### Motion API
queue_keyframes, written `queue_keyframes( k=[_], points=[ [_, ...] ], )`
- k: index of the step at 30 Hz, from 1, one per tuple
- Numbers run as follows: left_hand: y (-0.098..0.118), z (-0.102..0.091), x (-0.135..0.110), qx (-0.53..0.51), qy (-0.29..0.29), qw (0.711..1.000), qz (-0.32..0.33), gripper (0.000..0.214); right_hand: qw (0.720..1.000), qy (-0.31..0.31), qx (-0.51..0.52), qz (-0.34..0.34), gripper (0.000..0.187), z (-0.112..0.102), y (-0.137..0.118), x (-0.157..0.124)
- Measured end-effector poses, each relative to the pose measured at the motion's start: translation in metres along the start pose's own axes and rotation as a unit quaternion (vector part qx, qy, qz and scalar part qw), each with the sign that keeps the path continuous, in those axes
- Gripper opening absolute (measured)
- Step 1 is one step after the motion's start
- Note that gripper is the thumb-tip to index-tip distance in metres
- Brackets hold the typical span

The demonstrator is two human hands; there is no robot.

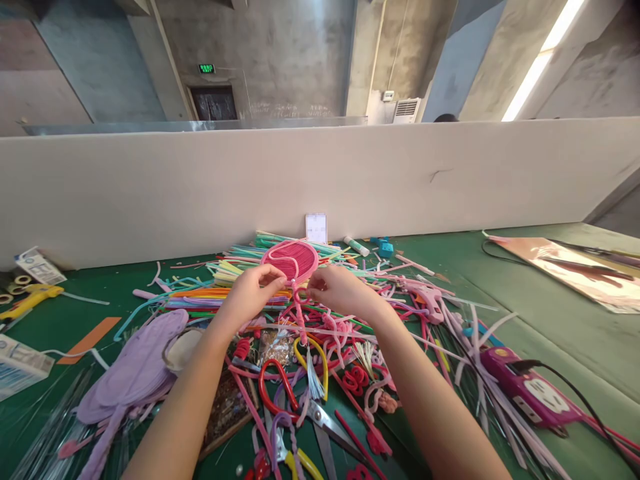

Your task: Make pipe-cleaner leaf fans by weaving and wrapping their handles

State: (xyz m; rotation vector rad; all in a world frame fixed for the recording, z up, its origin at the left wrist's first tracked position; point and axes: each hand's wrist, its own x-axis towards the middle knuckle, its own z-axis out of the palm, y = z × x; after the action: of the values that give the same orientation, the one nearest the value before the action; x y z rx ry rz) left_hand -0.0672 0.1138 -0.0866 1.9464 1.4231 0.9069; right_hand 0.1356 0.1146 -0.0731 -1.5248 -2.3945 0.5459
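A round pink fan made of pipe cleaners (306, 255) stands above the heap in the middle of the table, its twisted pink handle (301, 320) pointing down toward me. A loose pink pipe cleaner curves over its face. My left hand (263, 283) is closed in a pinch at the left of the fan's base, thumb against the fingers. At the right of that base, my right hand (330, 287) is closed with curled fingertips beside a small pink loop. The fingers partly cover what they grip. A pale tassel (314, 380) hangs below the handle.
Red-handled scissors (280, 387) and yellow-handled pliers (287, 453) lie nearest me among pipe cleaners. Left are a lilac fan (135, 370) and a yellow glue gun (33, 300). A magenta power strip (530, 387) lies right. A phone (316, 228) leans on the white partition (200, 193).
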Motion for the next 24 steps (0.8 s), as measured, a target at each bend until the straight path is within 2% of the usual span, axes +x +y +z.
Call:
queue_keyframes(
  k=[4,11,16,21,24],
  points=[
    [-0.008,-0.002,0.001,0.107,0.001,0.994,-0.012,0.024,0.993,-0.079,-0.073,0.04,0.014,0.005,0.006,0.0],
    [-0.028,-0.008,0.001,0.238,0.015,0.97,-0.046,0.01,0.98,-0.112,-0.137,0.086,0.02,0.017,0.001,0.007],
    [-0.043,-0.004,0.005,0.257,-0.02,0.965,-0.037,0.009,0.98,-0.095,-0.148,0.093,0.026,0.019,-0.001,0.008],
    [-0.038,0.01,0.009,0.226,-0.096,0.969,0.017,0.017,0.977,-0.114,-0.149,0.098,0.029,0.025,-0.005,0.008],
    [-0.035,0.013,0.009,0.258,-0.086,0.962,0.017,0.021,0.975,-0.123,-0.151,0.104,0.031,0.029,-0.007,0.01]
  ],
)
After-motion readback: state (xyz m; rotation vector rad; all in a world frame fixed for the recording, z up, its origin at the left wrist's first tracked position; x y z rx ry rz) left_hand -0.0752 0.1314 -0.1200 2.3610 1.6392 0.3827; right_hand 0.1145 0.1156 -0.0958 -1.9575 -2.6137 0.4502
